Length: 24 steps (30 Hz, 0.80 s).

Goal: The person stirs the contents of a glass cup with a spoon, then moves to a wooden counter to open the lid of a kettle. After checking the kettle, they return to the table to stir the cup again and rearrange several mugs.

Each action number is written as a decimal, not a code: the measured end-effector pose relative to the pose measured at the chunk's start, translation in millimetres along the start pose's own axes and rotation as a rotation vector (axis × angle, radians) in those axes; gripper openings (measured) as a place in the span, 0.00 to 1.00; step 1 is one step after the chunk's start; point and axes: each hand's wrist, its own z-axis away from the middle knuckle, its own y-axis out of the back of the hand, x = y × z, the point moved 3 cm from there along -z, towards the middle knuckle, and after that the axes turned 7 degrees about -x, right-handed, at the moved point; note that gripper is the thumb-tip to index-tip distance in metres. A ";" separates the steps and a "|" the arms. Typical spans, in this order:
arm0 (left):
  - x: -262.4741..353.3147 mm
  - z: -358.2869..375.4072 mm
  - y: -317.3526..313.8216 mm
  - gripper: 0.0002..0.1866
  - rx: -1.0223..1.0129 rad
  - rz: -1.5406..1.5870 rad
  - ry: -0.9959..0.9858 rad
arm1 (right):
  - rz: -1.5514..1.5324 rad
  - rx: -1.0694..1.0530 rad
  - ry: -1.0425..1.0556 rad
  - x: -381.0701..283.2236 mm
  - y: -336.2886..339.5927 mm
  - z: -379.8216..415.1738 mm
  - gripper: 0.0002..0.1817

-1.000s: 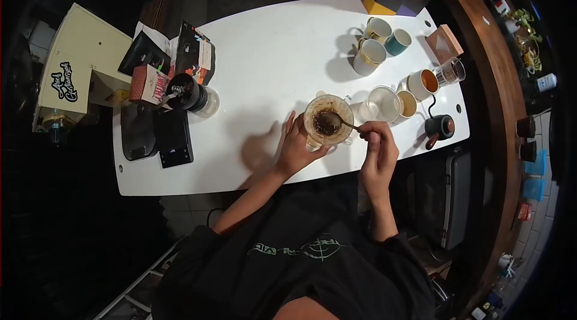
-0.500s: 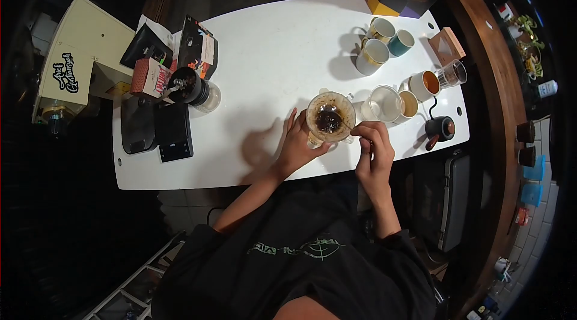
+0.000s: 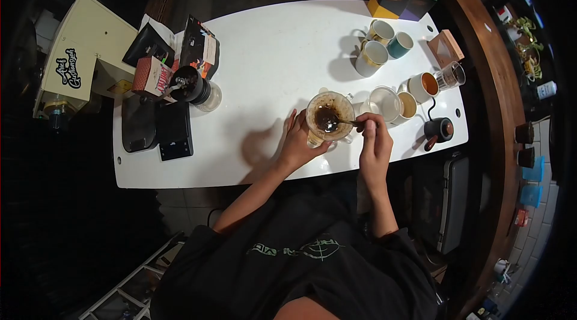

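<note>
In the head view, a coffee dripper [image 3: 344,103] lined with a stained paper filter stands near the table's front edge. Dark wet coffee [image 3: 325,117] lies inside it. My left hand [image 3: 296,146] is closed around the dripper's left and near side, thumb at the front. A glass vessel shows partly beneath the dripper; its lower part is hidden. My right hand [image 3: 376,138] pinches the handle of a spoon [image 3: 348,121], whose bowl dips into the coffee. Just right of the dripper is a clear glass container [image 3: 384,102].
Several mugs [image 3: 371,58] stand at the back right. Further right are a white cup [image 3: 424,87] and a small dark kettle [image 3: 440,130]. A hand grinder [image 3: 187,84], a black scale [image 3: 175,131] and a cream machine [image 3: 84,49] are at the left. The white table [image 3: 270,43] has a near edge.
My right hand has turned and shifted slightly, and the spoon's handle and bowl now show more clearly in the coffee. My left hand stays on the dripper.
</note>
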 end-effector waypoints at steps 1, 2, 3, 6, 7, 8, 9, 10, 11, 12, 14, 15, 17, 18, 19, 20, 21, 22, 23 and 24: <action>-0.6 -0.5 -0.4 0.40 0.003 0.006 0.002 | -0.094 0.029 -0.061 6.3 2.1 -0.6 0.12; -1.0 -0.9 -0.8 0.39 0.008 0.013 0.004 | -0.159 0.034 -0.087 10.1 3.7 -1.2 0.14; -0.2 -0.7 -0.1 0.39 0.008 0.013 0.002 | -0.159 0.036 -0.086 15.0 5.5 -2.0 0.14; 1.4 0.4 1.6 0.39 -0.004 0.023 0.021 | -0.365 0.050 -0.155 25.7 8.0 -3.8 0.16; 1.9 0.5 2.1 0.39 -0.006 0.031 0.020 | -0.364 0.051 -0.153 24.5 8.2 -3.7 0.16; 2.4 0.5 2.4 0.39 -0.008 0.039 0.020 | -0.371 0.064 -0.137 22.3 8.7 -3.6 0.16; 2.0 0.5 1.7 0.39 -0.007 0.039 0.019 | -0.378 0.077 -0.121 20.3 9.4 -3.3 0.16; 1.5 0.3 1.1 0.39 -0.003 0.042 0.021 | -0.378 0.077 -0.120 19.1 9.9 -2.7 0.16; 1.3 0.6 0.2 0.39 0.002 0.045 0.024 | -0.324 0.050 -0.050 15.6 10.5 -1.6 0.14; 0.7 1.2 -0.7 0.39 0.004 0.046 0.024 | -0.270 0.022 0.020 11.5 11.1 -0.7 0.13; -0.4 1.4 -1.5 0.40 0.014 0.051 0.007 | -0.207 -0.027 0.108 2.3 12.1 -0.6 0.10; 0.3 1.0 -1.3 0.40 0.018 0.049 0.006 | -0.146 -0.072 0.192 -4.5 11.9 -0.3 0.08; 0.7 0.9 -1.4 0.42 0.010 0.064 0.039 | -0.078 -0.080 0.219 -12.8 12.9 1.1 0.06; 0.9 0.7 -1.1 0.42 0.011 0.063 0.037 | -0.033 -0.090 0.262 -16.7 12.4 1.9 0.06; 0.5 0.6 -1.1 0.42 -0.007 0.057 0.046 | 0.012 -0.099 0.305 -20.2 11.8 2.7 0.06; 0.1 0.6 -1.3 0.43 -0.025 0.051 0.055 | 0.012 -0.098 0.307 -22.2 11.9 3.1 0.06; 0.5 0.1 -0.4 0.43 -0.025 0.051 0.053 | 0.021 -0.106 0.304 -23.8 11.6 3.6 0.06; 0.9 -0.5 0.3 0.43 -0.025 0.093 0.049 | 0.031 -0.114 0.300 -24.6 11.3 4.2 0.06; 1.5 -0.9 0.9 0.43 -0.025 0.135 0.044 | 0.032 -0.113 0.300 -24.4 11.0 4.3 0.06; 0.8 -0.2 -0.4 0.43 -0.026 0.136 0.042 | 0.020 -0.119 0.290 -23.3 10.5 3.8 0.06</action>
